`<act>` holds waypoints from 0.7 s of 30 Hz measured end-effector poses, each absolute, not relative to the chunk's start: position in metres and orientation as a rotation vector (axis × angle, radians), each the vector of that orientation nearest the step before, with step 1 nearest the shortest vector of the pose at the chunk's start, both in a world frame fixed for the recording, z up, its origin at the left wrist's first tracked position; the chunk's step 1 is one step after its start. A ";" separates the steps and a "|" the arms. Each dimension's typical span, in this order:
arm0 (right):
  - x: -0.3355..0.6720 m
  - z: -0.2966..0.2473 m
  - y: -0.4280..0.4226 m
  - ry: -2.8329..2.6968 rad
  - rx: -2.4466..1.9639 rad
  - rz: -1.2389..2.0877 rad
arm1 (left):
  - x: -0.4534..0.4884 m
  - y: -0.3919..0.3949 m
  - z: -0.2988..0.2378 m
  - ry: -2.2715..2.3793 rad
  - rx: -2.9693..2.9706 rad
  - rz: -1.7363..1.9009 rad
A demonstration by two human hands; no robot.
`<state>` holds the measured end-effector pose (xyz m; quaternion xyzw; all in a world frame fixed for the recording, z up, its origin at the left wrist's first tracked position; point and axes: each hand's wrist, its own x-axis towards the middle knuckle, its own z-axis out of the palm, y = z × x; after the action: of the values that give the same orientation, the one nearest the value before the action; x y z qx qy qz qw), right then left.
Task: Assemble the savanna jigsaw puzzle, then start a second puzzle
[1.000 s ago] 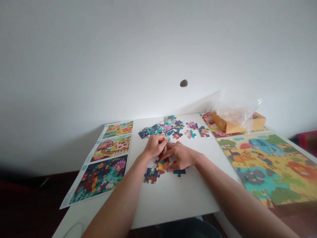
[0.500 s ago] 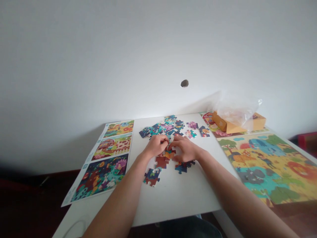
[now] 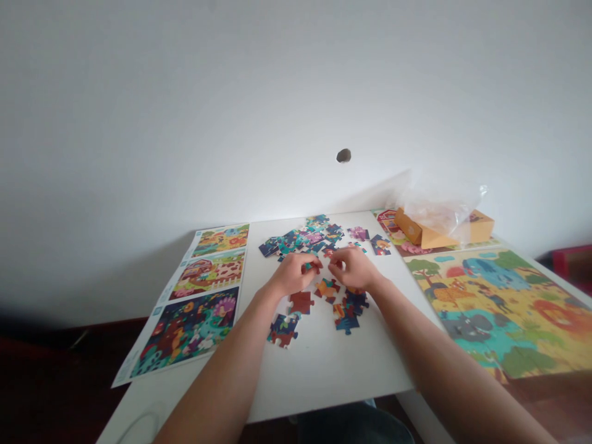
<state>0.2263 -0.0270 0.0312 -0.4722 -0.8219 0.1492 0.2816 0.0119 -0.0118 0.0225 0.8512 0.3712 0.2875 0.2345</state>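
Observation:
My left hand [image 3: 296, 273] is closed in a pinch just above the table, thumb against fingers; what they hold, if anything, is too small to make out. Close beside it, my right hand [image 3: 354, 268] is also curled into a pinch, its fingertips partly hidden. Below the hands lie an orange puzzle piece [image 3: 327, 289] and a brown puzzle piece [image 3: 301, 303], apart from each other. To the right is a cluster of dark blue puzzle pieces [image 3: 348, 317], partly under my right hand. A blue and brown puzzle piece [image 3: 283, 331] lies nearer me.
A pile of puzzle pieces [image 3: 296, 239] spreads toward the wall, with a piece [image 3: 381, 245] at its right. A picture sheet [image 3: 187, 327] lies left. On the right are an assembled animal puzzle [image 3: 499, 308] and a yellow box [image 3: 478, 229] with a clear plastic bag [image 3: 439, 200].
My hands have lifted and drawn slightly apart from the pieces, both now pinched. The orange piece now lies separate from the brown one, and the dark blue pieces at the right have shifted.

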 end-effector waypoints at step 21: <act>0.224 0.025 -0.022 -1.658 -1.578 0.132 | 0.037 -0.035 0.032 0.707 2.549 0.511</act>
<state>0.2245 -0.0222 0.0254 -0.6273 -0.6589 0.0524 0.4119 0.0374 -0.0350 0.0324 0.9225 0.2560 0.1850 0.2220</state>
